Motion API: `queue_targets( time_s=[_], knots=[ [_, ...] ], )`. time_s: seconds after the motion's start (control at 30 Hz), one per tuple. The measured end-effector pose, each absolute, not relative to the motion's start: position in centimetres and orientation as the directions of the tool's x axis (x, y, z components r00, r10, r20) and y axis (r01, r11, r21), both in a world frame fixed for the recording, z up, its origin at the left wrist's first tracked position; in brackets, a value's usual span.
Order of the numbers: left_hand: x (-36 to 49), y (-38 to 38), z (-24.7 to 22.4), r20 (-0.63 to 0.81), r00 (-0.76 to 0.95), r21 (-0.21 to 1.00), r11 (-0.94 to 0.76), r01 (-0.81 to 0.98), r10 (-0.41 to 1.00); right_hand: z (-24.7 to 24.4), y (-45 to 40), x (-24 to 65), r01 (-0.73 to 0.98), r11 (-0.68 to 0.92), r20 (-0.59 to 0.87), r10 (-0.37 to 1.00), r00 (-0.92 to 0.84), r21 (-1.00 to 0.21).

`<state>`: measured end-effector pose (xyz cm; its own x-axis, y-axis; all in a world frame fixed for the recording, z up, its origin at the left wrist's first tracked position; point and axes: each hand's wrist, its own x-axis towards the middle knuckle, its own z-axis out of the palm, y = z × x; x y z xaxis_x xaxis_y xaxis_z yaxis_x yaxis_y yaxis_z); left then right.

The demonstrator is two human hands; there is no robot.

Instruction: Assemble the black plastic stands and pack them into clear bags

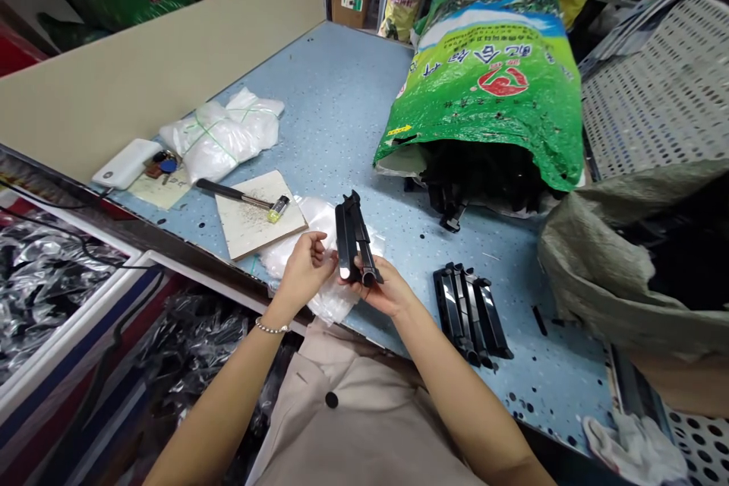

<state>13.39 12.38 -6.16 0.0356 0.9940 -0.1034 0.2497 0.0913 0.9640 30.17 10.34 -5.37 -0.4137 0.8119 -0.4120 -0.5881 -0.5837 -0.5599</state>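
My right hand (387, 287) is closed around the lower end of a few long black plastic parts (354, 231), held side by side and pointing away from me. Just left of them is my left hand (307, 266), its fingers loosely curled and thumb apart, with nothing visible in it. Clear plastic bags (336, 304) lie flat on the table under both hands. To the right, several similar black plastic parts (470, 311) rest in a row on the blue table (342, 76). More black pieces (484, 171) fill the mouth of a green woven sack (484, 106).
At left are a white board (244, 231) bearing a lighter (279, 209) and a black-handled tool (228, 192), a tied plastic-bag bundle (219, 137) and a white power bank (126, 163). A grey-green sack (598, 266) stands at right, near a glove (635, 448). Bagged black items (51, 281) sit below left.
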Motion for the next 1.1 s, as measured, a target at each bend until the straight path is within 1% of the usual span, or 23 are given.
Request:
queue_targets(
  time_s=[0.1,0.2,0.27,0.3,0.37,0.47,0.53,0.6,0.67,0.7,0.73,0.8,0.83,0.87,0.9,0.93,0.97,1.0,1.03,1.07,1.1],
  knots=[
    [13.0,12.4,-6.1,-0.127,-0.017,0.952,0.127,0.28,0.992,-5.2,10.2,31.0,-0.594,-0.573,-0.394,0.82,-0.416,-0.565],
    [12.7,12.5,-6.0,-0.167,-0.059,0.967,0.176,0.184,0.984,-4.9,10.1,31.4,-0.592,-0.564,-0.374,0.825,-0.423,-0.576],
    [12.6,12.6,-6.0,-0.17,-0.075,0.977,0.178,0.118,0.983,-4.9,10.1,31.4,-0.59,-0.57,-0.373,0.821,-0.432,-0.572],
    [12.5,12.6,-6.1,-0.164,-0.067,0.978,0.171,0.117,0.984,-4.9,10.1,31.3,-0.591,-0.575,-0.375,0.818,-0.436,-0.566],
    [12.2,12.5,-6.3,-0.153,-0.021,0.973,0.154,0.169,0.988,-5.0,10.2,31.1,-0.595,-0.58,-0.38,0.814,-0.439,-0.557],
    [11.8,12.4,-6.4,-0.183,0.027,0.962,0.174,0.213,0.983,-4.9,10.2,30.8,-0.59,-0.574,-0.377,0.819,-0.433,-0.568],
    [11.8,12.4,-6.3,-0.177,-0.032,0.958,0.18,0.224,0.984,-4.9,10.1,30.5,-0.574,-0.572,-0.375,0.819,-0.434,-0.586],
    [12.0,12.4,-6.0,-0.122,-0.098,0.943,0.146,0.299,0.988,-4.9,10.2,30.1,-0.557,-0.575,-0.378,0.817,-0.436,-0.599],
    [12.2,12.5,-5.5,-0.088,-0.067,0.925,0.106,0.364,0.994,-4.9,10.5,29.5,-0.538,-0.579,-0.394,0.814,-0.428,-0.612],
    [12.2,12.6,-5.3,-0.108,-0.015,0.931,0.107,0.348,0.994,-5.0,10.7,29.3,-0.533,-0.576,-0.405,0.816,-0.411,-0.619],
    [12.1,12.7,-5.1,-0.148,0.038,0.948,0.13,0.291,0.988,-5.0,11.0,29.2,-0.531,-0.571,-0.419,0.821,-0.388,-0.626],
    [11.4,12.9,-4.8,-0.232,0.1,0.97,0.222,0.102,0.967,-5.1,11.5,29.2,-0.535,-0.553,-0.446,0.833,-0.329,-0.639],
    [11.0,13.0,-4.7,-0.261,0.1,0.965,0.262,0.012,0.96,-5.1,11.7,29.4,-0.539,-0.544,-0.455,0.838,-0.302,-0.644],
    [10.4,13.0,-4.5,-0.265,0.065,0.962,0.268,-0.05,0.962,-5.2,11.9,29.6,-0.542,-0.537,-0.462,0.841,-0.281,-0.647],
    [10.0,12.9,-4.4,-0.234,0.006,0.97,0.234,-0.067,0.972,-5.3,12.0,29.8,-0.543,-0.533,-0.469,0.842,-0.266,-0.649],
    [9.5,12.8,-4.3,-0.162,-0.055,0.987,0.161,-0.024,0.985,-5.4,12.1,30.0,-0.543,-0.531,-0.474,0.843,-0.255,-0.651],
    [9.2,12.6,-4.2,-0.056,-0.091,0.995,0.064,0.079,0.994,-5.5,12.1,30.2,-0.543,-0.528,-0.479,0.843,-0.245,-0.653],
    [9.0,12.3,-4.1,0.065,-0.089,0.974,-0.044,0.221,0.994,-5.6,12.0,30.3,-0.544,-0.525,-0.482,0.844,-0.235,-0.655],
    [9.0,12.1,-3.9,0.173,-0.044,0.919,-0.145,0.367,0.984,-5.5,11.9,30.4,-0.544,-0.519,-0.482,0.847,-0.223,-0.659],
    [9.0,11.8,-3.8,0.24,0.033,0.842,-0.225,0.491,0.97,-5.4,11.7,30.5,-0.547,-0.506,-0.477,0.854,-0.208,-0.667],
    [9.1,11.7,-3.7,0.259,0.115,0.769,-0.277,0.576,0.959,-5.1,11.4,30.7,-0.555,-0.49,-0.467,0.862,-0.196,-0.672]
  ],
)
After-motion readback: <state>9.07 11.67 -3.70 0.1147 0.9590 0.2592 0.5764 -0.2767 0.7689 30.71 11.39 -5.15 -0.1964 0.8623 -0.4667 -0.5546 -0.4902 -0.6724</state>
